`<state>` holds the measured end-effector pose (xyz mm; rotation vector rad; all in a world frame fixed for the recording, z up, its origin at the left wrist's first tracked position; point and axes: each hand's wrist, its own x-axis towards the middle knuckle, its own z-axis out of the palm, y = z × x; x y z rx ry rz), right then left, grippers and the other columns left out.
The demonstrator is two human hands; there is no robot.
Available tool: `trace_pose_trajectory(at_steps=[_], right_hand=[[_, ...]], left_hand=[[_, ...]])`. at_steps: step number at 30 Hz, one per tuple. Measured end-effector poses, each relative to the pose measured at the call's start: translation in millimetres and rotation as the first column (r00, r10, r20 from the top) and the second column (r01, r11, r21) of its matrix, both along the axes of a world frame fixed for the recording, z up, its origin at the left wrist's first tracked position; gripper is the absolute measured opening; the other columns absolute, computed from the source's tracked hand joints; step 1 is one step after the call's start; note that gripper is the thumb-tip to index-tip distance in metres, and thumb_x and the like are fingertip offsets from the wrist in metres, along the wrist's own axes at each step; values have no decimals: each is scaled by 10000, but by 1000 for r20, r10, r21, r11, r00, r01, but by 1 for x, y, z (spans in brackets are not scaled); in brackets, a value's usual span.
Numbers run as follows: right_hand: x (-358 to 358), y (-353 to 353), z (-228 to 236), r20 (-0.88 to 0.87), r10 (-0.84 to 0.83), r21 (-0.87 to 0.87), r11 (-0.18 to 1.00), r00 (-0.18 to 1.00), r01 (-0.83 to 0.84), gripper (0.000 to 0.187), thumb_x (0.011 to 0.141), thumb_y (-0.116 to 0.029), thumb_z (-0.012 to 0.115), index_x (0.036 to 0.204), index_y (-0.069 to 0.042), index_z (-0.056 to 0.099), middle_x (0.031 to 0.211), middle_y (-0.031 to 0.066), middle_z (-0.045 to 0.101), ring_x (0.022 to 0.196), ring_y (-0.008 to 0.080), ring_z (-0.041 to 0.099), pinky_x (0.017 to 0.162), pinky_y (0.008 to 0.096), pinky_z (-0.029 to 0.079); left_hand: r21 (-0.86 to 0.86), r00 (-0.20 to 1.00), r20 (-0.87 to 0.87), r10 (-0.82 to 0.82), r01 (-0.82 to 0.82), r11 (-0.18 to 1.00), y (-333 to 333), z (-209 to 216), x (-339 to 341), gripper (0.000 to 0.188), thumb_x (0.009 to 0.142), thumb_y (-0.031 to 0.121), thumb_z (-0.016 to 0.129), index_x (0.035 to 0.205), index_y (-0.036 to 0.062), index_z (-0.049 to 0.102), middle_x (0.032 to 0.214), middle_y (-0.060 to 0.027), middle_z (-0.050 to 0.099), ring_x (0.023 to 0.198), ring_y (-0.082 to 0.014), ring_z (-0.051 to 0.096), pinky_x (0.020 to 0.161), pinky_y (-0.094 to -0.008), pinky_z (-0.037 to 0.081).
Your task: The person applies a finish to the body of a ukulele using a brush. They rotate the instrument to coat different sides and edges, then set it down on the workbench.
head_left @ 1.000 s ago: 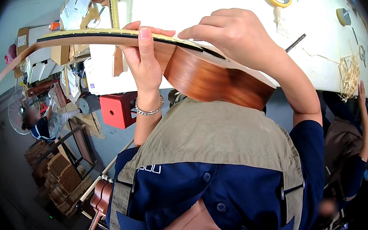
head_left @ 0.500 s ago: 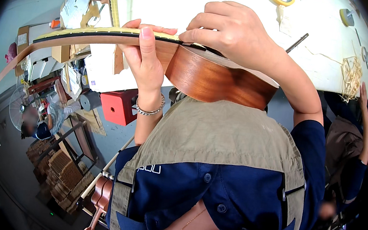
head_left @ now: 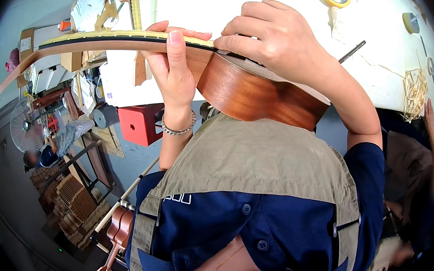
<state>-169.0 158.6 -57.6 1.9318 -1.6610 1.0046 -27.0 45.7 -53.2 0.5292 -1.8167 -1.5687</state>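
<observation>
To the left of the white workbench (head_left: 197, 10) stood a small open-looking cardboard box (head_left: 71, 62) and a taller carton (head_left: 27, 41), their contents too small to make out; a yellow tape roll (head_left: 343, 4) lay on the bench with a grey object in its hollow. The ukulele (head_left: 256, 95) was at the bench's near edge, its body just above the wearer's olive apron (head_left: 267, 155). Its long axis ran crosswise, the headstock (head_left: 4, 83) pointing left and bending toward the wearer, the tape-covered fretboard (head_left: 132, 39) turned toward the bench. The left hand (head_left: 172, 68) was clamped around the neck, thumb on the near side. The right hand (head_left: 277, 35) had its fingertips at the fretboard's body end; whether they pinched anything could not be told.
</observation>
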Motion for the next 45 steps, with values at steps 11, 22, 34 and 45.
trace_pose_trajectory(at_steps=[11,22,34,45], right_hand=[[-1,1,4,-24,1,5,1000,1000,-1,62,604,-181,610,625,-125,593,623,-35,522,670,135,537,561,260,447],[-1,3,7,-85,10,42,999,996,-7,74,589,-156,612,649,-114,605,633,-37,521,678,128,527,581,254,448],[-9,21,3,-92,82,199,978,992,-63,182,602,-146,621,776,-95,629,706,-24,552,698,138,528,600,257,446],[-19,38,-6,-152,92,266,963,984,-49,74,584,-143,621,644,-104,603,609,-35,509,689,133,524,611,252,444]], left_hand=[[-165,999,42,9,-2,986,-4,-2,0,302,973,307,352,1005,7,364,746,-73,650,831,-98,496,961,-320,263],[-171,999,47,-2,10,985,-5,-2,1,310,970,303,356,973,-5,384,739,-105,644,806,-117,541,919,-309,330],[-43,1000,16,4,-3,999,-1,-3,0,303,962,302,388,1030,14,325,769,-126,636,776,-136,586,794,-262,437],[-21,999,40,30,-30,999,-1,-3,1,325,964,304,377,1085,9,317,788,-126,635,803,-148,586,811,-269,435]])
